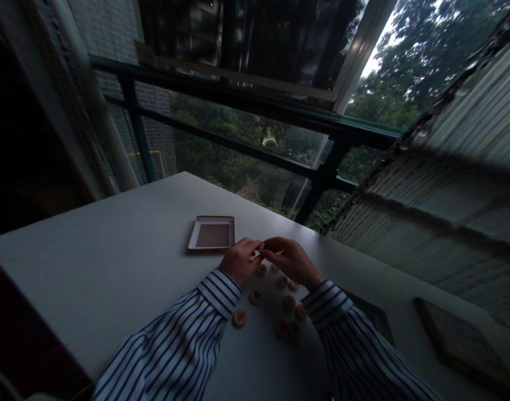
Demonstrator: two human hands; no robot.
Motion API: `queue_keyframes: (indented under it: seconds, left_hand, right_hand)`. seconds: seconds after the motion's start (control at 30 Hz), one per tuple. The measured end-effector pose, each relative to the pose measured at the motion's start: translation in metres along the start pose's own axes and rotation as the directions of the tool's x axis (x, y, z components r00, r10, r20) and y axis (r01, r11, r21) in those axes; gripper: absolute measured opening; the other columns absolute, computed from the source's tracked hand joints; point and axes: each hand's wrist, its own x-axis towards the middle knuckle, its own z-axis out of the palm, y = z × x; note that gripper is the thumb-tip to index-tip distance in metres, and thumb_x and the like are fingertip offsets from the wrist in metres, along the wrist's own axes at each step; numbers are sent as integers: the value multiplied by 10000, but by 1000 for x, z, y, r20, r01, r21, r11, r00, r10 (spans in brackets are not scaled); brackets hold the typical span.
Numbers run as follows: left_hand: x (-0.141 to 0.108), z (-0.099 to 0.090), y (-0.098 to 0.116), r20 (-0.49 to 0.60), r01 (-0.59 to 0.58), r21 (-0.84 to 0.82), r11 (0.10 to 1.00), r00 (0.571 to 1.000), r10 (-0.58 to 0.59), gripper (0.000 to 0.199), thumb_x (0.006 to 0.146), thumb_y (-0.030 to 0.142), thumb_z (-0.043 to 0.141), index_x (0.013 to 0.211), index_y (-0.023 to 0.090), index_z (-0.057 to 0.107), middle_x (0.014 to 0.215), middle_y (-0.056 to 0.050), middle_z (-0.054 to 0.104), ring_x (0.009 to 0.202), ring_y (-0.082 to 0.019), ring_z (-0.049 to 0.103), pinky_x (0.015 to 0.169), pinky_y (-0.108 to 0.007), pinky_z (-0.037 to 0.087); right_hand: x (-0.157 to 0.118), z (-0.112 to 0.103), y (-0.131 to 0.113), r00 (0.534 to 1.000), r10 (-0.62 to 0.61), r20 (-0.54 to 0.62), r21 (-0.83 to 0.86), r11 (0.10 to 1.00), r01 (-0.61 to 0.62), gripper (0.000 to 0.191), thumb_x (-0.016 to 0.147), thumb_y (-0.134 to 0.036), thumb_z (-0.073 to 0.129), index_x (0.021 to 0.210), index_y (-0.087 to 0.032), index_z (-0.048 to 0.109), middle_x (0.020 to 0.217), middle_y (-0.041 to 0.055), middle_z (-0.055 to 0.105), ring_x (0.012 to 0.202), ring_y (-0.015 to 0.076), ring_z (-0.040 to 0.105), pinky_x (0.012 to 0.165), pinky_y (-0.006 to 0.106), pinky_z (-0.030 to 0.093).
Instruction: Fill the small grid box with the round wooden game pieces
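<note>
My left hand (241, 263) and my right hand (294, 263) meet fingertip to fingertip over the table, both closed in a pinch. Between the fingertips shows a small part of a round Chinese chess piece (262, 248); most of it is hidden by the fingers. Below and around the hands lie several more round pieces, among them one with a red mark (239, 317) near my left cuff and a darker one (255, 297) above it. Others, such as the red-marked piece (289, 303), lie beside my right wrist. Just left of my left hand rests a shallow rectangular tray (192, 243) with a brownish rim.
The white table (112, 250) reaches to a window with a dark green railing (238, 100). A dark flat rectangular thing (380, 317) lies partly under my right forearm. Farther right is a thick flat box-like object (464, 340). Curtains (451, 184) hang at the right.
</note>
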Motion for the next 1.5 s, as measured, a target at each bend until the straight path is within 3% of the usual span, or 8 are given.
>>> queue_keyframes:
  seconds: [0.13, 0.3, 0.43, 0.6, 0.83, 1.0, 1.27, 1.5]
  left_hand:
    - [0, 0, 0, 17, -20, -10, 1000, 1000, 20, 237, 704, 128, 567, 940, 133, 582, 835, -53, 598, 732, -135, 572, 698, -259, 477]
    - [-2, 1, -4, 39, 12, 50, 999, 999, -14, 326, 704, 131, 548, 1029, 147, 545, 895, -59, 590, 785, -150, 566, 752, -293, 469]
    - [-2, -3, -7, 11, 70, 183, 981, 997, -74, 347, 719, 161, 525, 1066, 140, 533, 982, -86, 586, 881, -194, 550, 812, -344, 444]
    - [-1, -6, -8, -27, 117, 269, 956, 993, -114, 330, 724, 180, 508, 1049, 140, 547, 1000, -91, 595, 935, -221, 533, 839, -371, 428]
    - [-1, -5, -7, -36, 146, 286, 947, 989, -141, 320, 736, 202, 498, 1045, 136, 548, 1012, -95, 594, 943, -219, 533, 836, -360, 428]
    - [-2, -4, -9, -31, 141, 275, 951, 990, -138, 315, 734, 198, 503, 1043, 154, 546, 1007, -81, 597, 934, -207, 534, 838, -348, 424]
    - [-2, -5, -6, -10, 133, 276, 952, 991, -136, 313, 734, 187, 495, 1038, 142, 550, 1004, -86, 597, 937, -208, 529, 844, -346, 418]
    - [-3, -3, -4, 7, 106, 259, 960, 994, -112, 282, 726, 181, 506, 999, 157, 572, 979, -68, 604, 911, -202, 539, 830, -337, 427]
  right_hand:
    - [3, 0, 0, 999, 22, 24, -54, 998, -21, 234, 755, -327, 495, 850, -164, 633, 786, 40, 660, 717, 139, 582, 628, 229, 423]
    - [4, -1, 3, 999, 28, -28, -277, 960, -35, 256, 776, -353, 451, 841, -185, 632, 771, 35, 655, 684, 136, 573, 611, 226, 398]
    - [9, 0, 6, 997, 64, -43, -540, 838, -76, 247, 774, -365, 444, 858, -211, 618, 788, 31, 648, 723, 145, 565, 652, 244, 373]
    - [14, 6, 2, 993, 109, 36, -770, 637, -42, 248, 798, -315, 399, 889, -226, 612, 852, 47, 634, 848, 184, 529, 721, 302, 327]
    - [18, 13, 3, 986, 135, 99, -799, 602, -2, 252, 808, -314, 391, 815, -199, 616, 894, 69, 619, 871, 194, 511, 742, 330, 292]
    - [20, 13, 5, 984, 139, 108, -795, 606, 2, 257, 817, -337, 389, 881, -223, 610, 880, 58, 633, 902, 203, 510, 777, 348, 271]
    - [8, -11, 9, 986, 135, 100, -760, 650, -12, 281, 805, -320, 420, 1041, -238, 549, 972, 43, 626, 952, 191, 501, 780, 316, 280]
    - [1, -15, 4, 972, 196, 128, -782, 623, -22, 200, 756, -283, 456, 885, -239, 603, 834, 40, 642, 868, 187, 523, 690, 289, 286]
